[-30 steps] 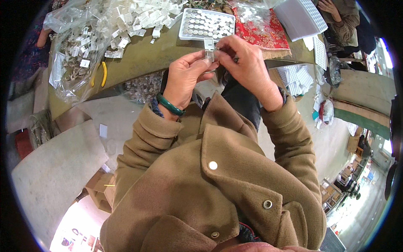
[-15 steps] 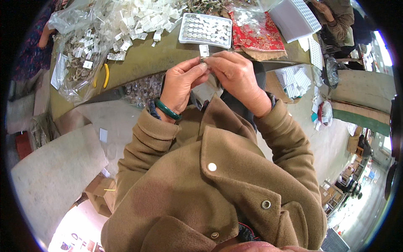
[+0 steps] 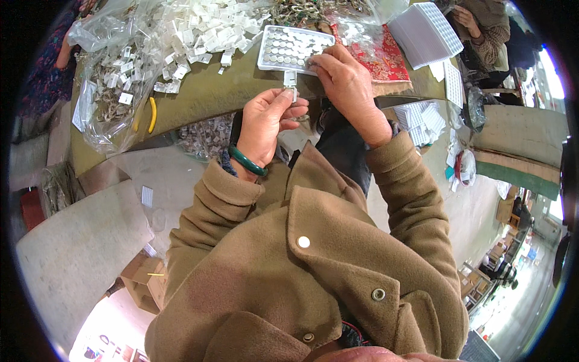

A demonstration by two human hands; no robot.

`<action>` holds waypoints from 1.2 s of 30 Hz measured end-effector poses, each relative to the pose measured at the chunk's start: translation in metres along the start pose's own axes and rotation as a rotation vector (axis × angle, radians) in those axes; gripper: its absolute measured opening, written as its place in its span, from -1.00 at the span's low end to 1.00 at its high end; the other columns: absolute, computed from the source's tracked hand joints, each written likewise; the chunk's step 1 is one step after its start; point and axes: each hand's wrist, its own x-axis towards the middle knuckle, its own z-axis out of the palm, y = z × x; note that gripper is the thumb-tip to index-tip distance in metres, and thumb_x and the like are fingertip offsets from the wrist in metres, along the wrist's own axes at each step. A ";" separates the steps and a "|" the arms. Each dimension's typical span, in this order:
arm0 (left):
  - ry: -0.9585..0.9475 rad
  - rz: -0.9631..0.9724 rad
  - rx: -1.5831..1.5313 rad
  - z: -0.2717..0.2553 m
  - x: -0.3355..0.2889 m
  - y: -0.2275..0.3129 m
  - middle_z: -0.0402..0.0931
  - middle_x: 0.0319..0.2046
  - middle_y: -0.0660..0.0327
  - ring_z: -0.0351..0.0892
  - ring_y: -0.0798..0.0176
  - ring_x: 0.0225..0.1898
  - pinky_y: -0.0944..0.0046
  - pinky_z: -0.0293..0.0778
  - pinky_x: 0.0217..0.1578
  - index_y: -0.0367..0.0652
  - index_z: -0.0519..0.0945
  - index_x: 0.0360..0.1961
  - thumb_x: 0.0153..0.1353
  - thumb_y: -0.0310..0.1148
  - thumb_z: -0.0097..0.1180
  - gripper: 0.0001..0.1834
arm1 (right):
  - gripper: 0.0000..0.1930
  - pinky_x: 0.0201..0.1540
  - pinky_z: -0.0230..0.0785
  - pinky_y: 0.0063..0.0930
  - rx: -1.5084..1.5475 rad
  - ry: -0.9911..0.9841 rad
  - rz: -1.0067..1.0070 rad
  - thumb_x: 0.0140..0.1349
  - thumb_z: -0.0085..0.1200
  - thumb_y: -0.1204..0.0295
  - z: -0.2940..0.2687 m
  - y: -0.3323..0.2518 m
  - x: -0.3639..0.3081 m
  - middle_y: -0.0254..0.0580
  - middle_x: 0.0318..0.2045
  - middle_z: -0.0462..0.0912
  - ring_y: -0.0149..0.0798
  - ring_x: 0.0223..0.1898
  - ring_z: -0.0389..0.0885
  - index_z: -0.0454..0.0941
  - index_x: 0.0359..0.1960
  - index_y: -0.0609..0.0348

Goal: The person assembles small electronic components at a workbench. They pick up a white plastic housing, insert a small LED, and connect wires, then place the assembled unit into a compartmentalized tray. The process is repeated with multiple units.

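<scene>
My left hand (image 3: 264, 125), with a dark green bangle at its wrist, pinches a small white plastic box-like piece (image 3: 290, 78) between thumb and fingers, just over the table's near edge. Beyond it lies a shallow white tray (image 3: 260, 58) holding rows of small round silvery discs (image 3: 285, 50). My right hand (image 3: 351, 84) reaches to the tray's near right corner, its thumb and fingertips pinched together over the discs there. Whatever those fingertips hold is hidden or too small to make out.
Many white plastic pieces (image 3: 208, 30) heap at the back left, beside clear bags. Yellow-handled pliers (image 3: 152, 114) lie at the table's left edge. Right of the tray are a red patterned cloth (image 3: 391, 63) and stacked white trays (image 3: 425, 36). People sit at both sides.
My right hand has left the plastic piece and moved forward and right to the tray. The left hand keeps the piece, drawn slightly nearer to me.
</scene>
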 end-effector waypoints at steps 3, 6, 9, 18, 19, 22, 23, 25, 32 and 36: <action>0.019 -0.015 -0.010 0.000 0.001 -0.002 0.66 -0.23 0.19 0.65 0.47 -0.30 0.54 0.54 -0.38 -0.22 0.56 -0.11 0.38 -0.28 0.06 -0.77 | -0.90 -0.35 0.49 -0.24 -0.026 0.000 -0.025 0.12 0.17 0.48 0.003 0.000 0.001 -0.22 -0.34 0.58 -0.04 -0.38 0.62 0.61 -0.31 0.08; 0.006 -0.033 -0.092 0.000 0.002 -0.002 0.65 -0.18 0.15 0.66 0.44 -0.25 0.52 0.58 -0.33 -0.26 0.56 -0.08 0.38 -0.32 0.05 -0.77 | -0.91 -0.35 0.48 -0.23 0.024 0.027 -0.021 0.12 0.15 0.53 -0.002 -0.002 0.005 -0.20 -0.37 0.59 -0.02 -0.38 0.61 0.58 -0.32 0.12; -0.009 0.004 -0.147 0.001 0.002 -0.001 0.63 -0.13 0.11 0.66 0.40 -0.20 0.49 0.61 -0.27 -0.31 0.54 -0.04 0.37 -0.36 0.05 -0.75 | -0.89 -0.31 0.46 -0.30 0.272 0.024 0.124 0.14 0.12 0.62 -0.012 -0.011 0.001 -0.17 -0.40 0.59 -0.03 -0.35 0.60 0.57 -0.30 0.20; -0.060 0.012 -0.093 0.005 -0.011 -0.003 0.63 -0.24 0.21 0.64 0.41 -0.22 0.51 0.56 -0.25 -0.30 0.59 -0.06 0.32 -0.37 0.12 -0.75 | -0.81 -0.24 0.46 -0.41 0.386 0.002 0.049 0.07 0.16 0.67 -0.015 -0.043 -0.022 -0.16 -0.34 0.62 -0.15 -0.31 0.62 0.56 -0.25 0.24; -0.062 0.013 -0.085 0.004 -0.012 -0.004 0.63 -0.23 0.22 0.64 0.42 -0.22 0.51 0.56 -0.25 -0.30 0.59 -0.06 0.32 -0.37 0.13 -0.74 | -0.80 -0.25 0.46 -0.40 0.324 0.022 -0.023 0.06 0.16 0.67 -0.014 -0.044 -0.024 -0.16 -0.35 0.62 -0.13 -0.32 0.61 0.56 -0.26 0.24; -0.052 0.015 -0.072 0.004 -0.016 -0.006 0.63 -0.20 0.21 0.63 0.43 -0.20 0.51 0.57 -0.23 -0.31 0.58 -0.02 0.32 -0.38 0.13 -0.72 | -0.79 -0.25 0.45 -0.34 0.241 0.040 -0.153 0.01 0.16 0.69 -0.014 -0.044 -0.028 -0.16 -0.34 0.62 -0.07 -0.32 0.59 0.55 -0.29 0.22; -0.050 0.023 -0.074 0.005 -0.017 -0.007 0.63 -0.18 0.20 0.63 0.43 -0.18 0.50 0.58 -0.21 -0.31 0.56 0.02 0.32 -0.39 0.13 -0.70 | -0.79 -0.25 0.45 -0.34 0.231 0.030 -0.162 0.01 0.15 0.69 -0.015 -0.045 -0.030 -0.16 -0.34 0.62 -0.07 -0.32 0.59 0.55 -0.29 0.22; -0.020 0.076 -0.086 0.007 -0.019 -0.010 0.62 -0.16 0.20 0.63 0.44 -0.18 0.49 0.59 -0.21 -0.32 0.55 0.05 0.31 -0.42 0.13 -0.69 | -0.79 -0.25 0.45 -0.34 0.216 0.013 -0.177 0.01 0.14 0.70 -0.017 -0.046 -0.030 -0.16 -0.34 0.63 -0.06 -0.32 0.59 0.55 -0.29 0.22; 0.040 0.265 0.061 0.012 -0.023 -0.016 0.63 -0.15 0.19 0.62 0.43 -0.19 0.47 0.57 -0.19 -0.32 0.56 0.06 0.26 -0.52 0.16 -0.67 | -0.78 -0.26 0.45 -0.44 0.501 -0.090 0.166 0.05 0.21 0.64 -0.025 -0.048 -0.031 -0.23 -0.36 0.56 -0.29 -0.33 0.58 0.49 -0.26 0.21; 0.004 0.275 0.076 0.008 -0.026 -0.013 0.63 -0.15 0.17 0.63 0.41 -0.17 0.47 0.57 -0.20 -0.33 0.56 0.06 0.30 -0.50 0.12 -0.69 | -0.76 -0.24 0.45 -0.53 1.021 -0.131 0.617 0.09 0.28 0.59 -0.015 -0.047 -0.028 -0.33 -0.31 0.51 -0.47 -0.27 0.54 0.45 -0.26 0.23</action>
